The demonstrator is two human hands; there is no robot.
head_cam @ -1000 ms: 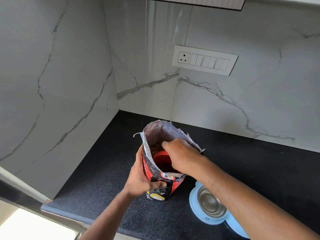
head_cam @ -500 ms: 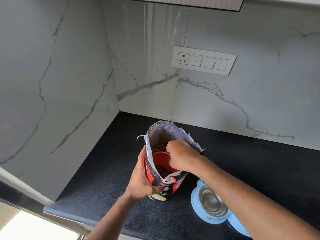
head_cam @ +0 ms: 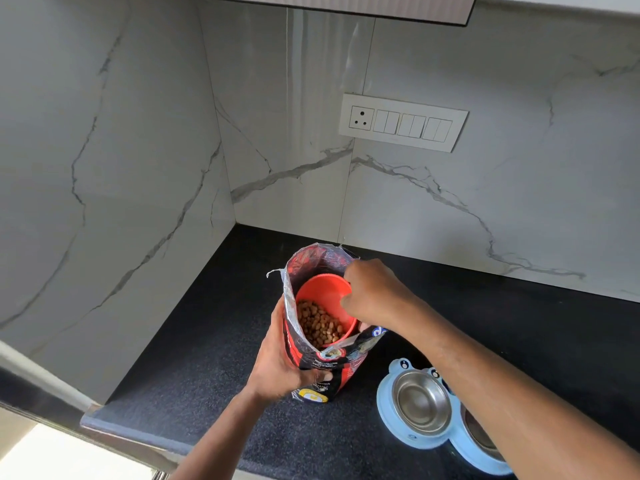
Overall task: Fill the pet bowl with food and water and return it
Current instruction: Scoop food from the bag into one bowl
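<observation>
A white marble wall (head_cam: 104, 168) with grey veins fills the left side and meets a second marble wall at the corner, above a black speckled counter (head_cam: 194, 358). On the counter stands an opened pet food bag (head_cam: 332, 368), red and black outside and silvery inside, its mouth spread wide. The left hand (head_cam: 282, 362) grips the bag's left side, thumb and fingers curled round the lower front of it. Inside the mouth of the bag sits a red scoop cup (head_cam: 325, 292), tilted, with brown kibble (head_cam: 318, 323) lying in its lower part. The right hand (head_cam: 372, 294) reaches in from the right and holds the cup at its right rim, fingers curled over the edge. On the wall above, to the right of the corner, is a white switch plate (head_cam: 403, 122) with one socket and a row of switches. To the right of the bag, near it and below the right forearm, the light blue pet bowl (head_cam: 384, 410) rests on the counter; its left steel dish (head_cam: 420, 401) holds nothing, and its second dish is partly hidden by the arm.
</observation>
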